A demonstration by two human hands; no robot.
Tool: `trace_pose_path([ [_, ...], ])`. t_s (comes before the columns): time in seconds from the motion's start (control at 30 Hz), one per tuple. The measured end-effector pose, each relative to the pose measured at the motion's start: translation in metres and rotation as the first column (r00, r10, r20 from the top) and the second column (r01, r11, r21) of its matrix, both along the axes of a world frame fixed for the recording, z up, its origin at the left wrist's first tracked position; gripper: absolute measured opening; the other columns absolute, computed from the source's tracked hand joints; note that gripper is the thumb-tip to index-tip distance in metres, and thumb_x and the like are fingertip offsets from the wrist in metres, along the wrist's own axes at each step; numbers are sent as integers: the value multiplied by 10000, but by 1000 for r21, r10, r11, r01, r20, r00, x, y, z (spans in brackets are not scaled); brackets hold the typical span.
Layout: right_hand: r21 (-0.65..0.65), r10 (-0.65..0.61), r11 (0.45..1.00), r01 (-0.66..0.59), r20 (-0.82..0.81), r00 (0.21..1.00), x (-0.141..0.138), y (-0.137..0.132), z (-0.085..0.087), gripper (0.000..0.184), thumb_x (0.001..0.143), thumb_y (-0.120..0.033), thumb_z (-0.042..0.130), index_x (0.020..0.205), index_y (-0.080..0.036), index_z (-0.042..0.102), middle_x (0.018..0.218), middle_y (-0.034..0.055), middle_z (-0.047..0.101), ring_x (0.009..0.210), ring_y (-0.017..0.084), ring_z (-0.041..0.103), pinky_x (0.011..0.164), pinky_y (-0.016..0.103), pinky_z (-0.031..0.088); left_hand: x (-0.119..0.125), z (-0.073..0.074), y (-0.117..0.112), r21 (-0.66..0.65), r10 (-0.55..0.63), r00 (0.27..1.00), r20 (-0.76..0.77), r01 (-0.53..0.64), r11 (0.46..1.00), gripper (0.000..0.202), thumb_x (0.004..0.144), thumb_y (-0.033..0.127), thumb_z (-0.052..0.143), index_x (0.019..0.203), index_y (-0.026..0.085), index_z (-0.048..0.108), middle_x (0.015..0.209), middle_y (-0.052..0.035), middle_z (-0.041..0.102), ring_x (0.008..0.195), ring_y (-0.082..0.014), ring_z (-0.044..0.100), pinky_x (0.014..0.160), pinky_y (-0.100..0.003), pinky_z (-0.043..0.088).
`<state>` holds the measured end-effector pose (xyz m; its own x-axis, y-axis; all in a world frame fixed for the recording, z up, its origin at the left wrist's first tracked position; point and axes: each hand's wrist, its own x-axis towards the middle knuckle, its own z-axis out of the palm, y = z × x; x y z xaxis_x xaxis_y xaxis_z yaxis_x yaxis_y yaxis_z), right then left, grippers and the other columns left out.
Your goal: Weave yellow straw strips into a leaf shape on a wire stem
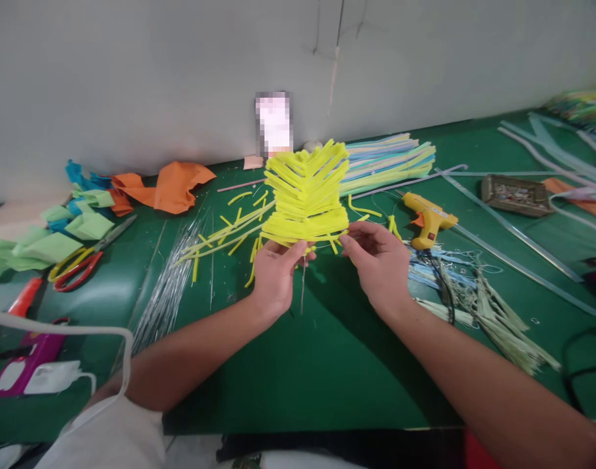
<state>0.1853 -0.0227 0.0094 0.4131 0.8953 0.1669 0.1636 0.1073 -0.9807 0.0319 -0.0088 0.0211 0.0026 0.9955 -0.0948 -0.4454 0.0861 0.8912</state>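
Observation:
A yellow leaf shape made of pipe cleaners (305, 189) is held up above the green table, its pieces slanting out from a middle stem. My left hand (278, 270) pinches its lower end, where a thin wire stem hangs down. At the lower right corner, the fingers of my right hand (380, 260) are closed on the end of a yellow strip. Cut yellow pipe cleaner pieces (239, 244) lie scattered behind my left hand. Just beyond my right hand rests a yellow glue gun (429, 218).
Pastel pipe cleaners (390, 159) lie bundled at the back, near a phone (274, 124) against the wall. To the left are scissors (90, 257), thin wires (173, 280), crumpled orange paper (175, 187) and a purple power strip (28, 361). Glue sticks (517, 238) and a small box (516, 194) lie right.

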Motion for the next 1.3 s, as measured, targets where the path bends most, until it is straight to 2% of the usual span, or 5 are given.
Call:
trace_pose_path([
  [0.23,51,1,999,4,-106,994,-3,1,3,258,716,-329,756,925,-213,658,791,-2,669,669,143,625,639,311,541,1,1,-4,12,-18,1000,17,18,1000,237,654,254,833,854,193,719,786,-9,745,592,-95,643,542,-212,483],
  [0.47,-13,18,1000,-22,-231,973,-3,4,6,281,673,-346,795,837,-206,616,772,-20,642,608,121,630,577,277,554,1,4,-5,46,-16,1000,-13,16,999,209,663,259,825,836,192,731,771,-19,746,592,-106,646,542,-226,482],
  [0.87,27,105,994,-104,-466,878,-6,7,-1,316,648,-331,828,890,-202,672,812,0,708,675,134,669,738,327,575,3,6,-8,50,-31,999,-29,33,998,208,662,287,826,814,185,727,758,-15,734,578,-103,630,551,-236,471],
  [1.13,87,101,993,-78,-291,951,-2,6,-3,268,700,-380,769,906,-231,687,812,-1,707,712,165,679,736,357,580,-1,6,-5,23,-25,999,19,25,999,227,664,274,828,840,193,711,783,-9,737,621,-98,647,552,-213,478],
  [1.3,24,59,998,-57,-76,995,2,2,4,221,739,-375,725,892,-215,708,694,-14,665,567,138,593,574,307,522,-4,7,0,-7,-32,999,32,32,999,255,661,286,826,855,190,693,786,-4,729,609,-82,636,544,-199,474],
])
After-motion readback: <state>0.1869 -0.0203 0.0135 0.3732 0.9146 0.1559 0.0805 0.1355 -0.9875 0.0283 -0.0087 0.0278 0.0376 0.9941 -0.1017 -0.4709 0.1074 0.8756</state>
